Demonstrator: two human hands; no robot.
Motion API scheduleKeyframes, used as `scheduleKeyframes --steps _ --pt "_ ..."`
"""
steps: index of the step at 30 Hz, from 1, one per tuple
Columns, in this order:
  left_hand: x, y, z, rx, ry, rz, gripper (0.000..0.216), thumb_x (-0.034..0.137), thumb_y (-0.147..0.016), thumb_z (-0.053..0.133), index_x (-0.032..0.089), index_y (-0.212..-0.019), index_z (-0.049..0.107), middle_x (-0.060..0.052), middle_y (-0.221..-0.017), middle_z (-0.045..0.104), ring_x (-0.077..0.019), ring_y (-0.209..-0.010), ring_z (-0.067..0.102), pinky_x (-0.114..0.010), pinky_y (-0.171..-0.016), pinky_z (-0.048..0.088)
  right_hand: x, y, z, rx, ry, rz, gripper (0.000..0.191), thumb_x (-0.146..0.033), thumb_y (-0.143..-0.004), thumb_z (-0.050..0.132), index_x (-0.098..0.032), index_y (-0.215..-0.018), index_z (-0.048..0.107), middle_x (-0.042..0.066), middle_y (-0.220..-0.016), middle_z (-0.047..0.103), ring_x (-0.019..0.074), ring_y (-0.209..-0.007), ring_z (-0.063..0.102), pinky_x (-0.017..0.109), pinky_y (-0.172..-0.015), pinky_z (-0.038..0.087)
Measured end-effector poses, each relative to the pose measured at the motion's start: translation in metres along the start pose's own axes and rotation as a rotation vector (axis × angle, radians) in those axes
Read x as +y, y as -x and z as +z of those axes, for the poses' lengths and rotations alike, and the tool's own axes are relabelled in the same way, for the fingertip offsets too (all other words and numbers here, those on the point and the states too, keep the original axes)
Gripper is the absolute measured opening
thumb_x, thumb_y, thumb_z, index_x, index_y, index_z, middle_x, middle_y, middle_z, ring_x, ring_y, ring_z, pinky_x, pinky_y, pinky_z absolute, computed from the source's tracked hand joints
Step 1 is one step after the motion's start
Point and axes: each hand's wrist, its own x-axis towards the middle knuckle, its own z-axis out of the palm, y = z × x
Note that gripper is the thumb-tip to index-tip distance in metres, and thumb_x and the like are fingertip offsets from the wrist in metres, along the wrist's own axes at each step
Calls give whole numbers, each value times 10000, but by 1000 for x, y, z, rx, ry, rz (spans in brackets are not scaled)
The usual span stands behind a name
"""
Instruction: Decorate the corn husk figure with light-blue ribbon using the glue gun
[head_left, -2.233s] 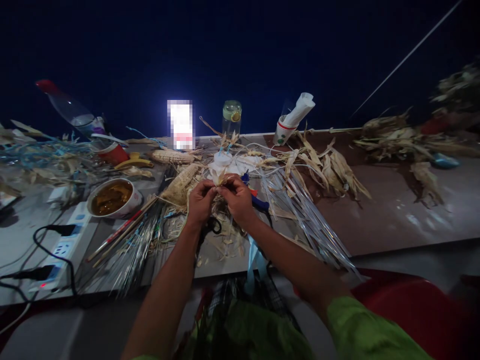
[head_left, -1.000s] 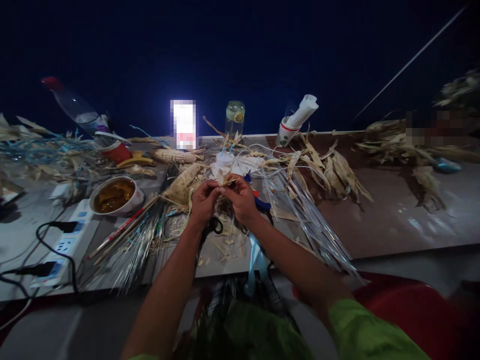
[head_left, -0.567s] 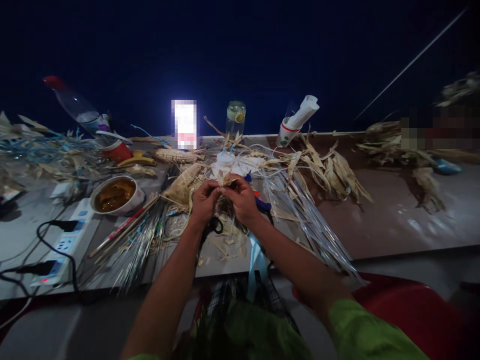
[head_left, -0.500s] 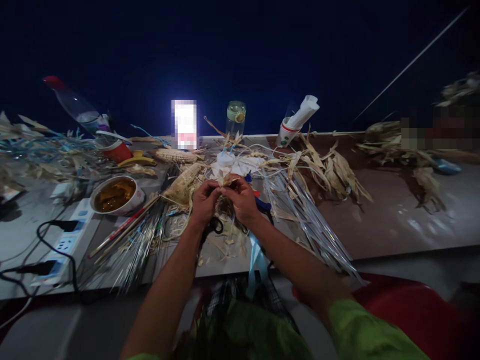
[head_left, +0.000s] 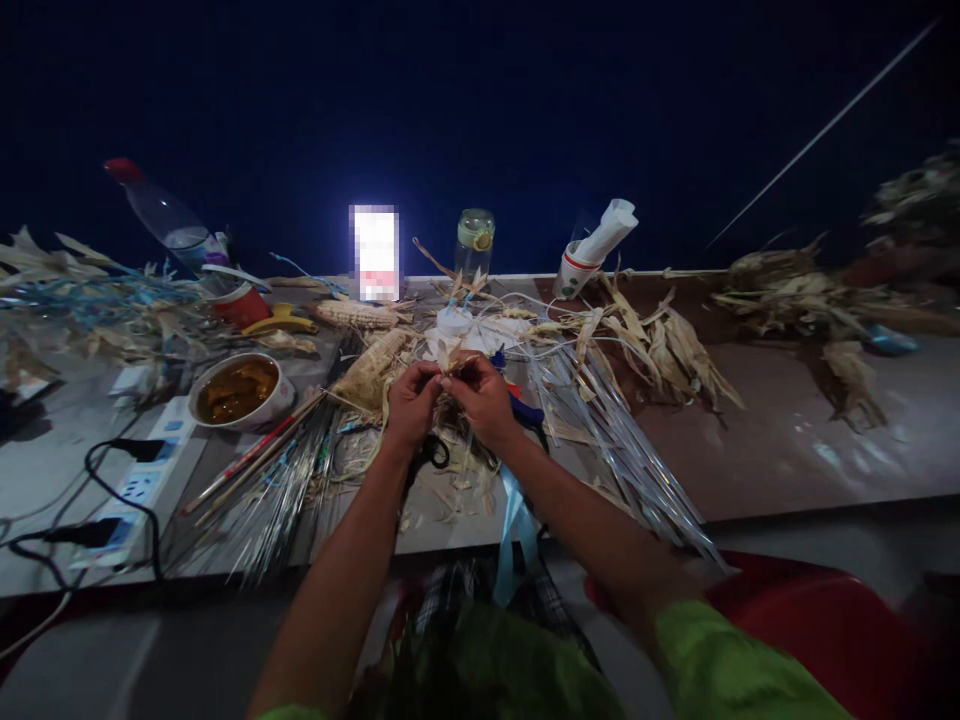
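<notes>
My left hand point(head_left: 409, 405) and my right hand point(head_left: 482, 400) meet above the middle of the table, fingers pinched together on a small piece of dried corn husk point(head_left: 450, 360) held between them. Both hands are closed on it. Under them lie black scissors point(head_left: 427, 455), husk scraps and a blue-handled tool point(head_left: 521, 408). A husked corn cob point(head_left: 367, 370) lies just left of my left hand. A light blue ribbon point(head_left: 514, 525) hangs over the table's near edge below my right wrist.
A bowl of brown liquid point(head_left: 236, 390), red chopsticks point(head_left: 247, 460), a white power strip with cables point(head_left: 131, 490) and clear plastic strips point(head_left: 622, 450) lie about. A glowing phone point(head_left: 375, 253), a jar point(head_left: 474, 240), a paper cup point(head_left: 574, 268) and a bottle point(head_left: 169, 220) stand at the back. Husk piles point(head_left: 652, 335) sit right.
The hands keep working the husk piece in the same spot, with only small finger shifts. The view has drifted slightly to the left.
</notes>
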Motion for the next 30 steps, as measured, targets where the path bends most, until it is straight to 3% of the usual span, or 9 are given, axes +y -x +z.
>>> scheduleKeyframes --steps 11,18,24,30 --pt "-1 2 0 -69 27 -33 213 305 -628 734 169 -774 662 -7 -749 644 -122 -713 576 -248 -724 445 2 -5 -5 14 57 -48 205 -250 -631 671 -200 -776 536 -26 -781 514 103 -726 484 241 -705 403" --pt "0 1 2 -94 -24 -37 183 287 -647 708 158 -773 676 -35 -781 665 -135 -747 591 -267 -745 450 -15 -10 -4 40 -76 48 187 -239 -631 659 -196 -757 528 -49 -708 531 86 -672 491 235 -690 402" --pt "-7 1 0 -149 -142 -43 139 275 -677 661 163 -759 669 -14 -730 641 -120 -685 553 -248 -676 426 -39 -22 -10 -25 -200 145 175 -246 -646 646 -180 -765 537 -43 -708 577 48 -534 434 206 -520 339" --pt "-2 2 1 -75 -98 -71 151 314 -706 625 167 -740 627 20 -602 563 -96 -563 492 -225 -571 384 -55 -37 -26 -34 -222 136 202 -230 -637 666 -185 -759 511 -45 -732 593 38 -544 457 188 -510 354"
